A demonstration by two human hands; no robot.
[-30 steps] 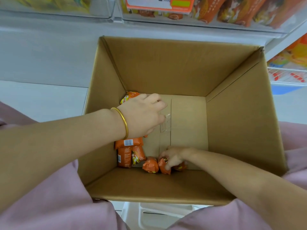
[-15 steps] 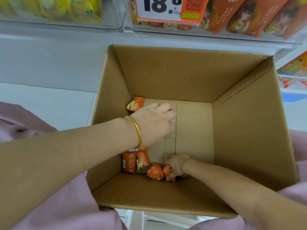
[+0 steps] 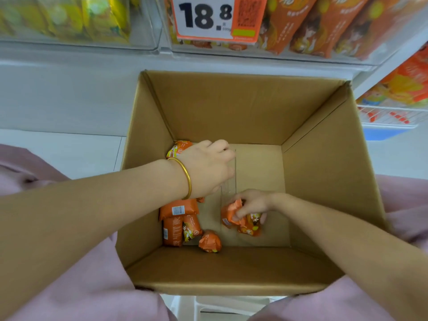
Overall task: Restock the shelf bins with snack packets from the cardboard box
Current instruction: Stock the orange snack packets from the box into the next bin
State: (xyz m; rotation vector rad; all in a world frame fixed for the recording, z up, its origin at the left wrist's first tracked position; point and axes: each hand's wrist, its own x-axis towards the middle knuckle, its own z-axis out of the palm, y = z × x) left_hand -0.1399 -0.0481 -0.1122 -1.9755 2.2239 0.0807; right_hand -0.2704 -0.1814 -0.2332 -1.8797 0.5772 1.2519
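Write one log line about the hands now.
right hand: grips orange packets | left hand: inside cardboard box, grasp unclear | loose packets: on its floor

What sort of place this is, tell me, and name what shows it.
Likely a shop's snack aisle: a price tag reading 18.8 hangs on clear shelf bins stocked with orange packets, and a cardboard box sits below.

The open brown cardboard box (image 3: 243, 107) stands upright just below the clear shelf bins (image 3: 324, 24), which hold yellow packs on the left and orange ones on the right. On its floor lie small orange snack packets (image 3: 179, 218): three bunched in the near-left corner, one crumpled by the near edge, one in the far-left corner. Two more are pinched in the right hand (image 3: 253, 203) near the floor's middle.
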